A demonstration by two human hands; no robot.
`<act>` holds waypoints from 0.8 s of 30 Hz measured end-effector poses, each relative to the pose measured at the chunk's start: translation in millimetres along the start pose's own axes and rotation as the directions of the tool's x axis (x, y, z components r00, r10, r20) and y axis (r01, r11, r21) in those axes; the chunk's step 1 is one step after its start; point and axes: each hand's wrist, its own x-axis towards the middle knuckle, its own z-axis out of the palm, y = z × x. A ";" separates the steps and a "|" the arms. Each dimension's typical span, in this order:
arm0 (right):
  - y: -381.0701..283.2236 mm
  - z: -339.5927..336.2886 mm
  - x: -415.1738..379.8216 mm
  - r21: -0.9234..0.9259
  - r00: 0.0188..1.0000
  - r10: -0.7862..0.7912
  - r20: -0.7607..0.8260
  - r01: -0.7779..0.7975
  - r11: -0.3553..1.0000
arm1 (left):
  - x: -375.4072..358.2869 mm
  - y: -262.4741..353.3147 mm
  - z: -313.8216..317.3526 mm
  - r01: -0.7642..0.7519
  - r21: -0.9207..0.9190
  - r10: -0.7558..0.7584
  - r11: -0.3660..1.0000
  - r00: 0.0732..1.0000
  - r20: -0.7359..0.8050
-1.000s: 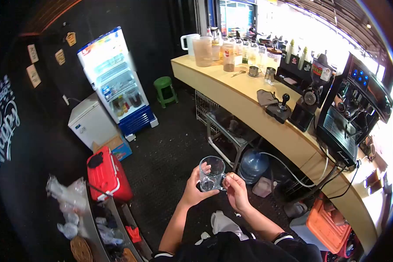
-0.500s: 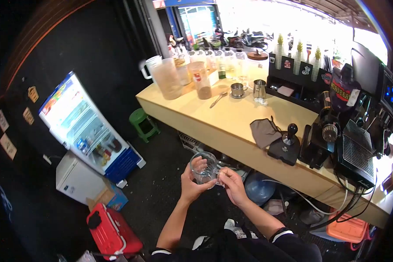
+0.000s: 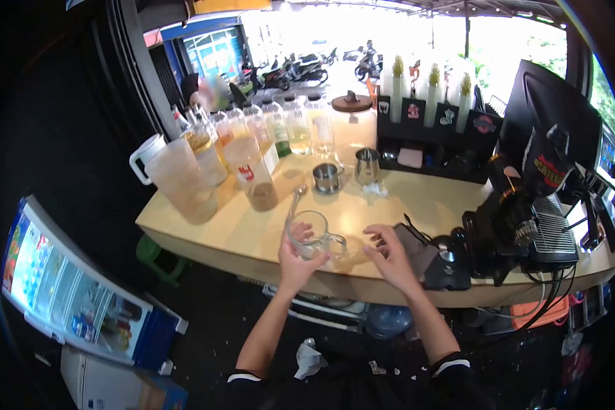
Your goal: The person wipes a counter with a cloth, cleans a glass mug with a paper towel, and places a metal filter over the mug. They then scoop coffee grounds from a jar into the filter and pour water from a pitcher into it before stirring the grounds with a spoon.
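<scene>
A clear glass mug [image 3: 309,236] is in my left hand [image 3: 297,263], whose fingers wrap round its side near the counter's front edge. The mug's handle points right. My right hand [image 3: 388,256] is off the mug, to its right, with fingers apart and nothing in them. Behind the mug on the wooden counter [image 3: 246,236] lie a spoon [image 3: 296,199] and a round metal cup [image 3: 326,178]. A steel pitcher [image 3: 367,166] stands a little right of them. A black tamper and a grey cloth [image 3: 413,246] are just right of my right hand.
Plastic jugs [image 3: 178,179] and several bottles [image 3: 280,130] stand at the counter's back left. A coffee machine [image 3: 553,229] and a grinder [image 3: 502,236] occupy the right end. A glass-door fridge [image 3: 82,294] and a green stool [image 3: 160,260] are at the left. A person is visible beyond the bottles.
The view has moved nearer the counter. My right hand has let go of the mug's handle and opened to the right. The mug, still in my left hand, is now over the counter's edge.
</scene>
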 end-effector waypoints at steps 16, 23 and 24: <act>123.2 31.9 143.0 -0.818 0.961 0.065 -0.270 -0.264 0.512 | 96.4 -69.7 -25.9 0.103 -0.059 -0.078 0.993 0.944 0.321; 110.7 18.4 145.2 -0.782 0.954 0.223 -0.200 -0.293 0.551 | 103.8 -81.5 -23.5 0.149 -0.132 -0.092 0.980 0.927 0.363; 109.9 16.3 147.3 -0.761 0.944 0.265 -0.197 -0.318 0.566 | 106.4 -82.8 -24.6 0.164 -0.171 -0.085 0.972 0.915 0.394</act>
